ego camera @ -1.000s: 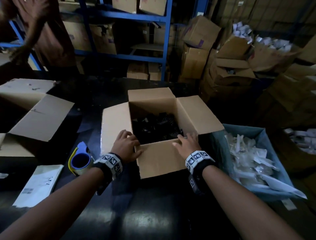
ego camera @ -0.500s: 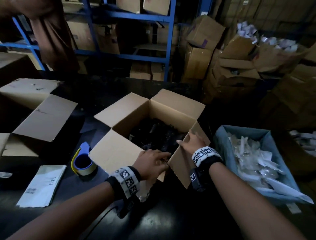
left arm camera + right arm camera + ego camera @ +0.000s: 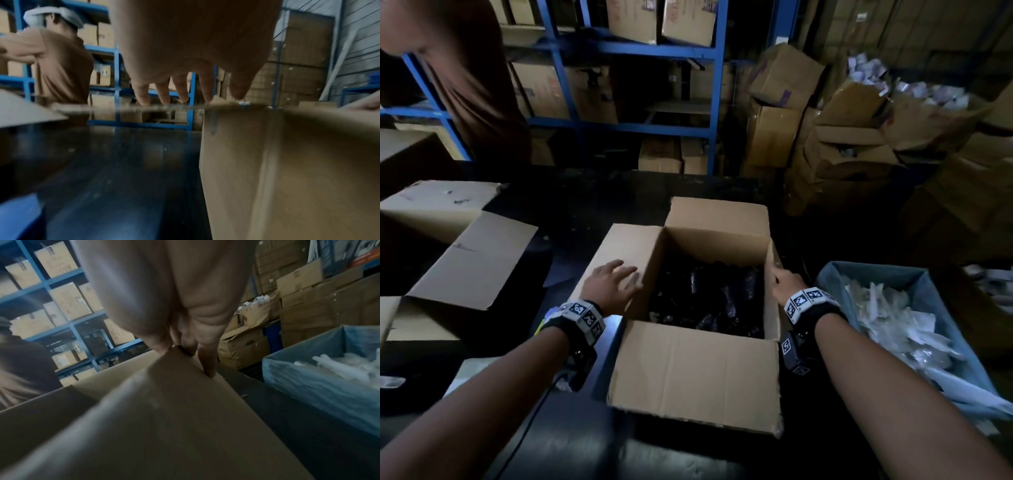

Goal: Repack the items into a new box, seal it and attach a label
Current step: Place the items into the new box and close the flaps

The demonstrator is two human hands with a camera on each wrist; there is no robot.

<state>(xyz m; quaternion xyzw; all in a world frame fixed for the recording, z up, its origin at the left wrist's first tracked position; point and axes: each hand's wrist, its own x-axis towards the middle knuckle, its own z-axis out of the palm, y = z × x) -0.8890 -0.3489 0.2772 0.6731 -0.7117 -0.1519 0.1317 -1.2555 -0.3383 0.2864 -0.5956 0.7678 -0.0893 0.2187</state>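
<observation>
An open cardboard box stands square in front of me on the dark table, with black wrapped items lying inside. My left hand is spread flat over the box's left flap; in the left wrist view its straight fingertips touch the flap's edge. My right hand pinches the right flap, which stands upright. The right wrist view shows that hand with thumb on one side and fingers on the other of the flap. The near and far flaps are folded outward.
A second opened box sits at the left. A blue-lined bin of clear plastic bags stands at the right. A tape dispenser peeks out behind my left wrist. Another person stands at the back left by blue shelves.
The box has turned from diagonal to square with me. My left hand moved from the near corner to the left flap. My right hand has raised the right flap upright.
</observation>
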